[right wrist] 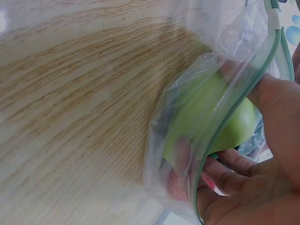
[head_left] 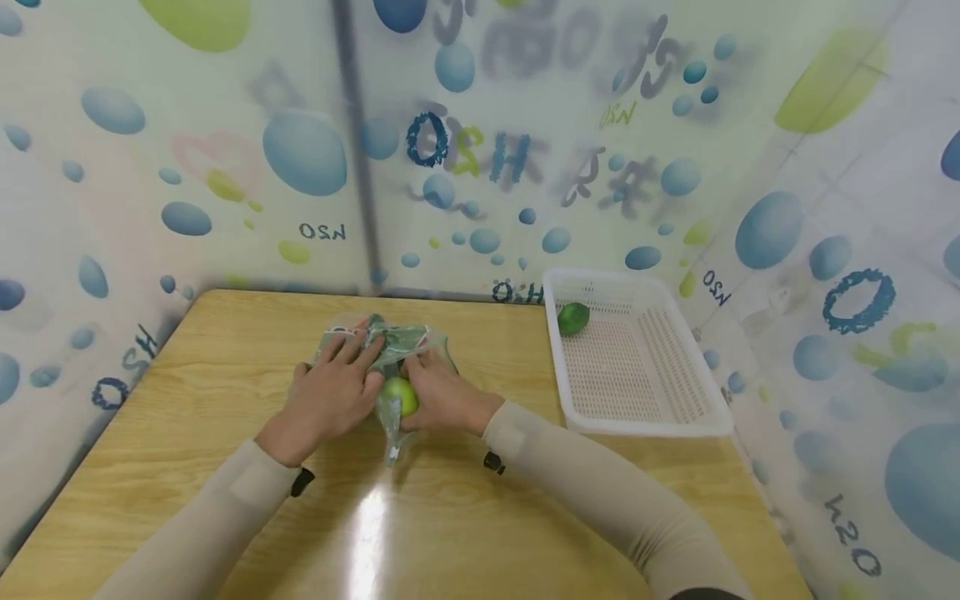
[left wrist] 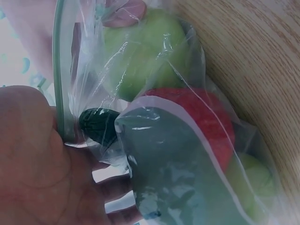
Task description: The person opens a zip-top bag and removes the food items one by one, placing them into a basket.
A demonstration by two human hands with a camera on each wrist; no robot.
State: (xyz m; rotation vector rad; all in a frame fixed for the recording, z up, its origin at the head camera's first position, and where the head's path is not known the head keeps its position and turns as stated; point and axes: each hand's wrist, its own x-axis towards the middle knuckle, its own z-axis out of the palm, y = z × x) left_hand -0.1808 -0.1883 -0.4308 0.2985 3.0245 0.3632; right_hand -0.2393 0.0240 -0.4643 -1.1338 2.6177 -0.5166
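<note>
A clear zip bag [head_left: 408, 337] with a green zip edge lies on the table. My left hand [head_left: 328, 390] rests over its left part, fingers spread and fairly straight. Reaching in through the mouth, my right hand [head_left: 444, 393] grips a green apple [right wrist: 239, 124], its thumb and fingers curled round it. Behind the film in the left wrist view, a red rounded item [left wrist: 206, 117], a small dark green item [left wrist: 99, 124] and another pale green round one [left wrist: 253, 180] sit close together. A printed grey-green panel [left wrist: 164, 159] of the bag hides part of them.
A white perforated plastic basket [head_left: 637, 427] stands at the right on the wooden table [head_left: 480, 517]. One dark green fruit [head_left: 573, 318] lies in its far left corner. Patterned fabric walls [head_left: 450, 217] close in the back and both sides.
</note>
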